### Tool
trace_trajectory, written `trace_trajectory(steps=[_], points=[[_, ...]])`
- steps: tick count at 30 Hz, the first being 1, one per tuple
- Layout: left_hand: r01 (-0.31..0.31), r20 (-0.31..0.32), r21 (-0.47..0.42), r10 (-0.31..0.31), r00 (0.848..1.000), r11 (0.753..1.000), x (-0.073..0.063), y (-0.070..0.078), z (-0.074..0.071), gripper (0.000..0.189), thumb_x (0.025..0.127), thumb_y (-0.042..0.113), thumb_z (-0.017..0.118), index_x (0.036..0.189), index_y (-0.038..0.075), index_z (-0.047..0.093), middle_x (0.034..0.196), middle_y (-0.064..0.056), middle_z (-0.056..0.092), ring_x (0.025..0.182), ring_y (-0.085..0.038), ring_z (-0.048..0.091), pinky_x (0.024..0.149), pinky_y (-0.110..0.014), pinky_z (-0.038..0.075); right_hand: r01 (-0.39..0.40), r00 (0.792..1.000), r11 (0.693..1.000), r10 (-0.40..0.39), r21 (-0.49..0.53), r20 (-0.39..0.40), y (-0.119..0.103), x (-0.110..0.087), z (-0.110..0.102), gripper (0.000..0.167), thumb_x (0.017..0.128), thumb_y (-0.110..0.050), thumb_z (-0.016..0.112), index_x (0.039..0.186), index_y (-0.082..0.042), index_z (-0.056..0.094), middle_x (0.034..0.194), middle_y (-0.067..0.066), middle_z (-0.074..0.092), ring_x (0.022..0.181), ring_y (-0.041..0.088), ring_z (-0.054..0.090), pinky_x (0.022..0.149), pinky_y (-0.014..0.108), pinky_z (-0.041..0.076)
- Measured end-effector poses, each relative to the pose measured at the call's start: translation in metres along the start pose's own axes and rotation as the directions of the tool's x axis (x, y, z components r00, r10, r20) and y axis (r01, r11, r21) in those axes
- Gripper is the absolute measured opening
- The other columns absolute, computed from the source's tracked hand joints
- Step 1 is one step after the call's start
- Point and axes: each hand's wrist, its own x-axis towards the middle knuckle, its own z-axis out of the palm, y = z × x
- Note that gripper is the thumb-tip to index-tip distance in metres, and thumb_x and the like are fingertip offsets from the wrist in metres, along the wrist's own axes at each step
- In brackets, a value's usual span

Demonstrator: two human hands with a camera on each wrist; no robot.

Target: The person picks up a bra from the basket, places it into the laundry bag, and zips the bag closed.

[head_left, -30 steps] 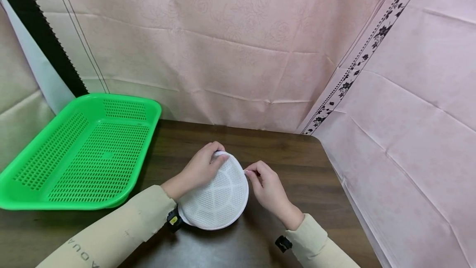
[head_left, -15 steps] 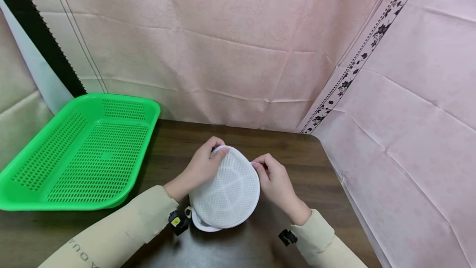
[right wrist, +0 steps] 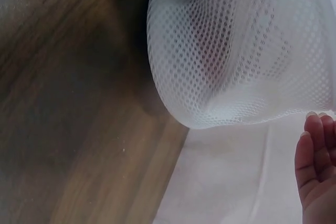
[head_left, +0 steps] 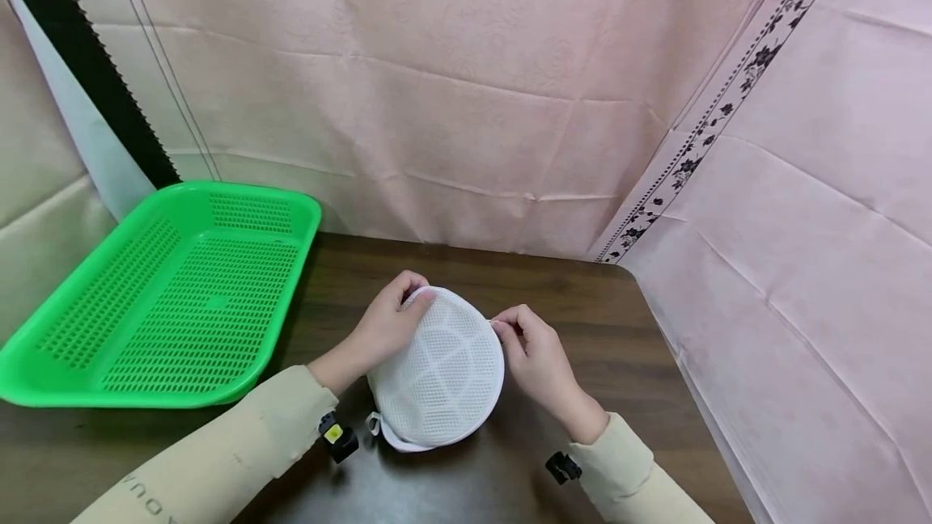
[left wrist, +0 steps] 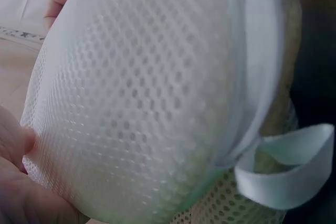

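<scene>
A round white mesh laundry bag (head_left: 447, 374) is held tilted above the table, between both hands. My left hand (head_left: 387, 323) grips its upper left edge, thumb on the near mesh face and fingers behind. At the bag's right rim, my right hand (head_left: 537, 358) pinches something small with thumb and forefinger, too small to make out. In the left wrist view a white fabric loop (left wrist: 286, 182) sticks out beside the bag's white edge band (left wrist: 262, 51). The right wrist view shows the mesh bulging hollow, with my right fingertips (right wrist: 313, 121) at its edge.
A green perforated plastic basket (head_left: 218, 297) stands on the left of the dark wooden table (head_left: 582, 289). Pale pink patterned cloth (head_left: 437, 103) hangs behind the table and along its right side. Each wrist wears a small black camera.
The bag has shifted right and turned a little, bringing its lower rim and the fabric loop into sight at lower left. My right hand has moved slightly right, still pinching.
</scene>
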Motion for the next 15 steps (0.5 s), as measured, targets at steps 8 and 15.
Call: trace_trajectory(steps=[8, 15], points=[[-0.107, 0.03, 0.203, 0.103, 0.994, 0.973, -0.003, 0.008, 0.001, 0.037, 0.094, 0.039, 0.061, 0.12, 0.013, 0.053, 0.118, -0.007, 0.049, 0.107, -0.025, 0.046, 0.092, -0.044, 0.038, -0.009, 0.999, 1.0, 0.01, -0.001, 0.03, 0.001, -0.002, 0.006, 0.005, 0.094, -0.011, 0.064, 0.098, -0.013, 0.062, 0.091, -0.006, 0.063, 0.077, 0.009, 0.057, 0.066, 0.026, 0.049], [-0.233, 0.131, 0.454, 0.194, 0.972, 0.86, -0.013, 0.029, 0.017, 0.084, 0.076, 0.065, 0.067, 0.14, 0.015, 0.042, 0.134, -0.01, 0.041, 0.125, -0.03, 0.033, 0.103, -0.051, 0.021, 0.016, 1.0, 1.0, -0.015, -0.024, 0.018, -0.002, 0.0, 0.008, 0.008, 0.092, -0.007, 0.066, 0.097, -0.012, 0.06, 0.088, -0.005, 0.062, 0.074, 0.009, 0.055, 0.064, 0.026, 0.048]])
